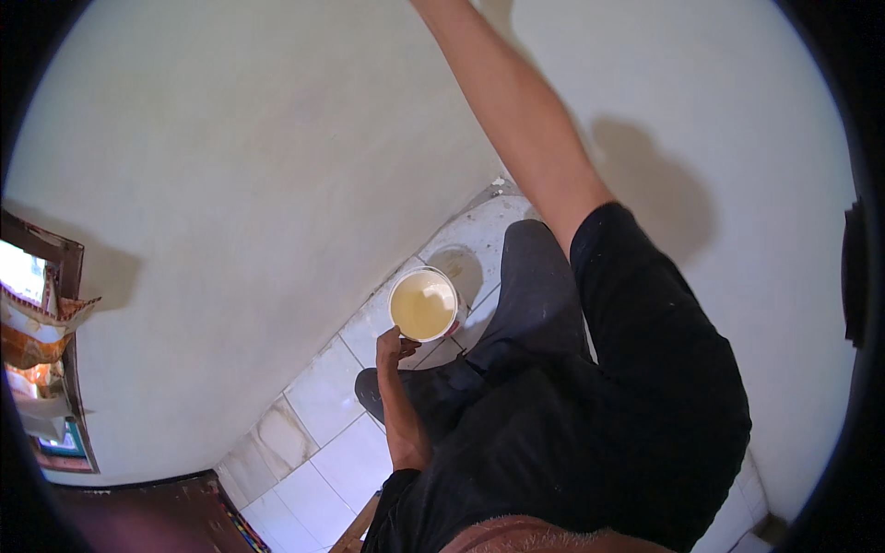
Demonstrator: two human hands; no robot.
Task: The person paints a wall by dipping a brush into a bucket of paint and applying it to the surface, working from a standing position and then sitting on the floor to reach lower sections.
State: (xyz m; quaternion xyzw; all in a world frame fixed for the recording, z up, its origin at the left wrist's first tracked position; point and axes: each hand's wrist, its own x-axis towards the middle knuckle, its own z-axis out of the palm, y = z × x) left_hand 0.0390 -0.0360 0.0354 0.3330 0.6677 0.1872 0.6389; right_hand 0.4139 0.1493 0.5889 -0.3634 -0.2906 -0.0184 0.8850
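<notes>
My left hand (394,348) is closed on the near-left rim of a white bucket (455,302), thumb over the edge and fingers against the outside. The bucket hangs or stands in front of my bent legs, just above the tiles or on them; I cannot tell which. Inside it is pale yellow, with what looks like paint, and a lighter patch shows at its right. My right arm (516,111) stretches up and forward along the corner of the walls. Its hand lies beyond the upper edge, so whatever it holds or touches is hidden.
Off-white walls (230,230) meet at a corner ahead. White floor tiles (318,392) run along the wall's foot, some stained. At the left is a window frame (69,267) with an orange and white curtain (37,332). A piece of wood (355,527) lies near my left elbow.
</notes>
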